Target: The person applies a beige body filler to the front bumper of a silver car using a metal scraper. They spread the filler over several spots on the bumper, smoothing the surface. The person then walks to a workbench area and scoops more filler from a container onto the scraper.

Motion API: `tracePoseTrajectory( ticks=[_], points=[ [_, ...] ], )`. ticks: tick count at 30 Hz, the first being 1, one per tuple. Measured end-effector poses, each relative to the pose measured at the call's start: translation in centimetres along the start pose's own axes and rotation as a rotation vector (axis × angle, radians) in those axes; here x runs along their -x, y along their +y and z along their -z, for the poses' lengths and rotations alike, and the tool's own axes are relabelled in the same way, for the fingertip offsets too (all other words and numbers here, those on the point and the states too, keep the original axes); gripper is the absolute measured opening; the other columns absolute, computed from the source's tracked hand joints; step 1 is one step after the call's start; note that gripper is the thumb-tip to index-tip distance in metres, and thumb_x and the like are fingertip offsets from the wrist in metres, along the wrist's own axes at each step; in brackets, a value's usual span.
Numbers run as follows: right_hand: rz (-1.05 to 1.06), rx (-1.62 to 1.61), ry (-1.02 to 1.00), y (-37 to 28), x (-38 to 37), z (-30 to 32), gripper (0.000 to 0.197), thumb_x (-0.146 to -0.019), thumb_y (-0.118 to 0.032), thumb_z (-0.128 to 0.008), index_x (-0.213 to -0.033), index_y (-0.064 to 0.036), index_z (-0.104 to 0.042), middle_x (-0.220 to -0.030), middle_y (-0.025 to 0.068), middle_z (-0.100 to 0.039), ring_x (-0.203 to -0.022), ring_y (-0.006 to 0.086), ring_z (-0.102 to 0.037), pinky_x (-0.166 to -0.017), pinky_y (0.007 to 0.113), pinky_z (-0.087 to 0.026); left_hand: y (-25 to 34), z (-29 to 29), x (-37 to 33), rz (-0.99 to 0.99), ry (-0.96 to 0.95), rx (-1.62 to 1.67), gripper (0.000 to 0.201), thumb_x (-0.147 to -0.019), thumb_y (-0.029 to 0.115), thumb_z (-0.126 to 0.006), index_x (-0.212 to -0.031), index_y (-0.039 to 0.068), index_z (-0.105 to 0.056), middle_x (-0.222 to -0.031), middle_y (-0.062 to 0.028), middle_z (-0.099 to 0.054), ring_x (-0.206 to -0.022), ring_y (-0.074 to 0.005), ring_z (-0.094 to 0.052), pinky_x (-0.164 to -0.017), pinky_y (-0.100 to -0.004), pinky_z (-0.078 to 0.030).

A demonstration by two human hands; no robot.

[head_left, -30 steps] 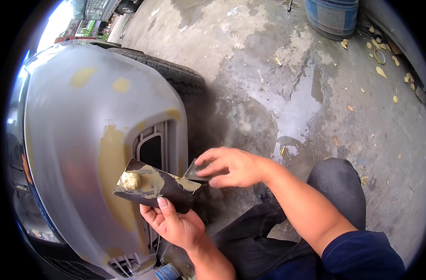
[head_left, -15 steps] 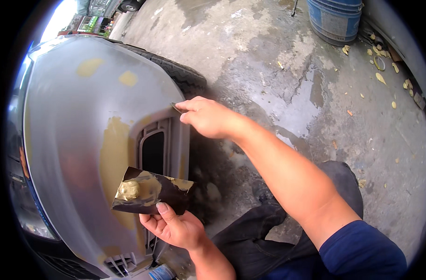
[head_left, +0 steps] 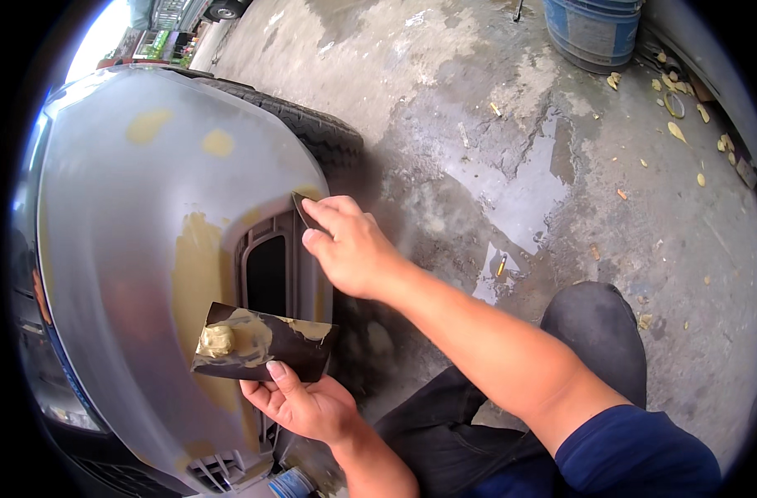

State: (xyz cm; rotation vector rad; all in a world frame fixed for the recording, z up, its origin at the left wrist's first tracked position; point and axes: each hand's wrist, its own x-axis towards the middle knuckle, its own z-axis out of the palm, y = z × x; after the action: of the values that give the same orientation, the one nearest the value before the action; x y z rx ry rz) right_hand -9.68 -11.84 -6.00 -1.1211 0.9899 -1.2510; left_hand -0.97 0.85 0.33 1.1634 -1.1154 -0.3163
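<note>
Head view: left hand (head_left: 299, 404) grips putty-smeared dark board (head_left: 291, 347) before grey bumper (head_left: 121, 232); right hand (head_left: 353, 253) pinches dark spreader (head_left: 300, 205) by vent (head_left: 267, 274) corner; stained, wet concrete floor (head_left: 445, 91), blue bucket (head_left: 594, 35).

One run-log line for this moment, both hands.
left hand: holds dark rectangular plate bearing yellowish paste lump | right hand: holds thin dark flat blade by dark opening in grey vehicle panel | panel: yellowish patches

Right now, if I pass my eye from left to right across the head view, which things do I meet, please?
Orange strip → yellowish lump of paste → dark grille opening → right hand → small brass-coloured stub → blue bucket → yellowish ring.
</note>
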Motion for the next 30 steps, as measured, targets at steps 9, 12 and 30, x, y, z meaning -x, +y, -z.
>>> tracePoseTrajectory(
  ticks=[9, 12, 30],
  points=[
    [-0.104, -0.23, 0.033, 2.9, -1.4, 1.1, 0.048, -0.091, -0.027, -0.052, -0.131, -0.0009, -0.055, -0.133, 0.0211, -0.052, -0.12, 0.0355, -0.052, -0.104, 0.043, -0.039, -0.1, -0.3, -0.1, -0.031, 0.006, -0.021, 0.037, -0.096, 0.006, -0.056, -0.128, -0.004, -0.043, -0.122, -0.015, -0.058, -0.112, -0.0219, -0.057, -0.1, -0.0369, -0.045],
    [0.002, -0.044, 0.028, 1.9, -0.7, -0.3, 0.047, -0.093, -0.023, -0.053, -0.133, 0.0005, -0.053, -0.133, 0.02, -0.051, -0.123, 0.0349, -0.051, -0.105, 0.039, -0.039, -0.1, -0.4, 0.0, -0.034, -0.006, -0.01, 0.036, -0.096, 0.006, -0.056, -0.128, -0.004, -0.043, -0.123, -0.0148, -0.058, -0.112, -0.0216, -0.057, -0.101, -0.0362, -0.045],
    [0.135, -0.025, -0.319, 5.3, -4.1, 5.5, 0.045, -0.093, -0.017, -0.049, -0.136, -0.0046, -0.052, -0.139, 0.0138, -0.047, -0.132, 0.0265, -0.044, -0.11, 0.036, -0.035, -0.1, 0.4, 0.0, -0.057, 0.01, -0.09, 0.033, -0.096, 0.004, -0.054, -0.127, -0.003, -0.046, -0.124, -0.013, -0.058, -0.112, -0.0205, -0.056, -0.101, -0.0352, -0.044]
  ],
)
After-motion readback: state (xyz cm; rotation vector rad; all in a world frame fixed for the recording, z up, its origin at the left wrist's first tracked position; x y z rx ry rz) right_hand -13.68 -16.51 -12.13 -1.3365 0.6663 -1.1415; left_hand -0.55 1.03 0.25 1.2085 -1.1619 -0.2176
